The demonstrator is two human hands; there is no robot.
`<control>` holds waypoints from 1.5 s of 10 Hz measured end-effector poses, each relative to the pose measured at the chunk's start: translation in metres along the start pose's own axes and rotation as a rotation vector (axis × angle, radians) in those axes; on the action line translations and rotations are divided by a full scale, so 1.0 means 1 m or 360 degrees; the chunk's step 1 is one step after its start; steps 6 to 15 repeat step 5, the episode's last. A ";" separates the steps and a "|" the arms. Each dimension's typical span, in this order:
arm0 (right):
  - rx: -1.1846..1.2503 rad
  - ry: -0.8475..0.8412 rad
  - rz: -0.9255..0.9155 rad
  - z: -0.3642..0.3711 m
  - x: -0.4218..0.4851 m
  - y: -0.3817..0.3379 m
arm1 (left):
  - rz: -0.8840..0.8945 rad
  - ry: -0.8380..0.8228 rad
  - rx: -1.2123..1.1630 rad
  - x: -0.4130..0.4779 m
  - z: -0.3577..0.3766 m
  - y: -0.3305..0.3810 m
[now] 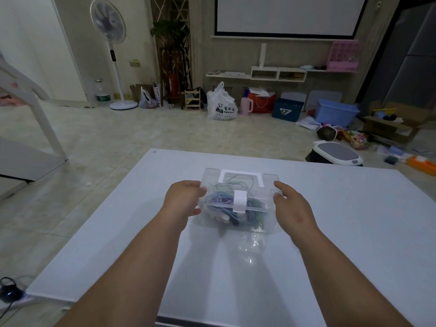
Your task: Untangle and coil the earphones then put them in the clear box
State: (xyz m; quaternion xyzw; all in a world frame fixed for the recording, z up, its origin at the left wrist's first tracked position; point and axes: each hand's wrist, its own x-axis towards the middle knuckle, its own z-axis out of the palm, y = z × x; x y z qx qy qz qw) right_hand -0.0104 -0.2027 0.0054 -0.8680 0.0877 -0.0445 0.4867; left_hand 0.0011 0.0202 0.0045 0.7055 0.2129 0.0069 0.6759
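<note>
Here, left hand (184, 199) and right hand (291, 208), grips tight round a clear plastic box (265, 185) of tangled earphones (220, 199).

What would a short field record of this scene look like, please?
surface: white table
clear box: lid on, white latch over its front edge
earphones: tangled coloured cables inside the box
left hand: holds the box's left side
right hand: holds the box's right side
stage: untangling not yet begun
</note>
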 end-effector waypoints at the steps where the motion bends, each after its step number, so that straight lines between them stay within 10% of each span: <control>1: -0.0110 0.0057 -0.0022 -0.002 -0.004 -0.005 | 0.0270 0.0199 0.0345 -0.003 0.003 -0.002; 5: 0.0023 0.0143 -0.0419 -0.020 -0.025 -0.033 | 0.0807 0.0096 0.0331 -0.039 0.008 0.021; 15: 0.0023 0.0143 -0.0419 -0.020 -0.025 -0.033 | 0.0807 0.0096 0.0331 -0.039 0.008 0.021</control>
